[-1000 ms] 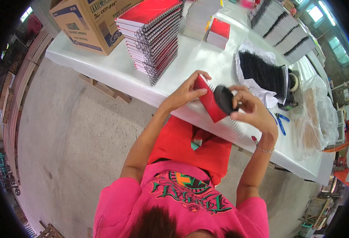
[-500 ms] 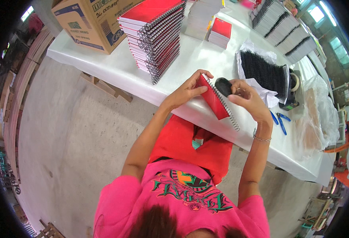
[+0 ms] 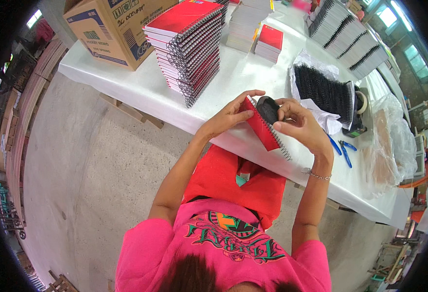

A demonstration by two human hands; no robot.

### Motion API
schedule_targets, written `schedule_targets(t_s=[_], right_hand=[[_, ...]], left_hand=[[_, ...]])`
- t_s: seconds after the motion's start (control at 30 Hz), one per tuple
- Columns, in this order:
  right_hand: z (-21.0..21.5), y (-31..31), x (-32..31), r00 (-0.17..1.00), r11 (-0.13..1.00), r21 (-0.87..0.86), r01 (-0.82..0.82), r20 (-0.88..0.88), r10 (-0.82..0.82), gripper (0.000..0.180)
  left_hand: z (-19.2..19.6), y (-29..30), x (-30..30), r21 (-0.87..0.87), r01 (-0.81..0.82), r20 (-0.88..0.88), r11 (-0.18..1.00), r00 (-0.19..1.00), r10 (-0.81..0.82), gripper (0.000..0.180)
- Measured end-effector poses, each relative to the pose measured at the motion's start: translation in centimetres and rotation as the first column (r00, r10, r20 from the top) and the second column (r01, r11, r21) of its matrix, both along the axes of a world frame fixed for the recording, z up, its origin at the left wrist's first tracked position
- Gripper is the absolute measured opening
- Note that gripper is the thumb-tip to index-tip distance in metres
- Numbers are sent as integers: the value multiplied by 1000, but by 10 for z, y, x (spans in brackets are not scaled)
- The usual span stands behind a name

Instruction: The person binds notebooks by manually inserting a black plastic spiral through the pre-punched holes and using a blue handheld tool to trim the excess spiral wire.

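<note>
My left hand (image 3: 227, 118) grips a small red-covered notebook (image 3: 261, 129) at its upper end, thumb on the cover. A wire spiral (image 3: 284, 150) runs along the notebook's right edge, and its loose tail sticks out past the lower corner. In my right hand (image 3: 302, 125) is a smooth black oval object (image 3: 267, 109), pinched by the fingers and held against or just over the upper part of the spiral edge; its exact kind does not show. The notebook is tilted above the table's front edge.
Left of my hands stands a tall stack of red spiral notebooks (image 3: 182, 22), beside a cardboard box (image 3: 108, 36). Farther back are a short red-topped stack (image 3: 270, 40) and pale stacks (image 3: 243, 24). Black coils (image 3: 321, 90), blue-handled pliers (image 3: 345, 155) and a clear plastic bag (image 3: 389, 146) lie rightward.
The black oval object has shifted slightly left and closer onto the notebook's spiral edge, with my right hand moving along. My left hand keeps its grip on the notebook.
</note>
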State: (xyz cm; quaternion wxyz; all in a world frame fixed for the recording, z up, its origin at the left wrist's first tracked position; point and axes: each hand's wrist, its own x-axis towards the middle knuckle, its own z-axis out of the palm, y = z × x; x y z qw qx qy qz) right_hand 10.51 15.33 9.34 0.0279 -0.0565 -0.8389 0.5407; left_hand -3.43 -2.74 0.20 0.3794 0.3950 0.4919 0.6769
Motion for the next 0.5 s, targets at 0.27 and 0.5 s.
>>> schedule_targets(t_s=[0.27, 0.5], right_hand=[[-44, 19, 10, 867, 872, 202, 447, -339, -366, 36], [-124, 110, 122, 594, 158, 693, 704, -451, -666, 48]], left_hand=[[-9, 11, 24, 90, -279, -36, 956, 958, 283, 35], [-6, 24, 57, 95, -555, -95, 826, 821, 563, 23]])
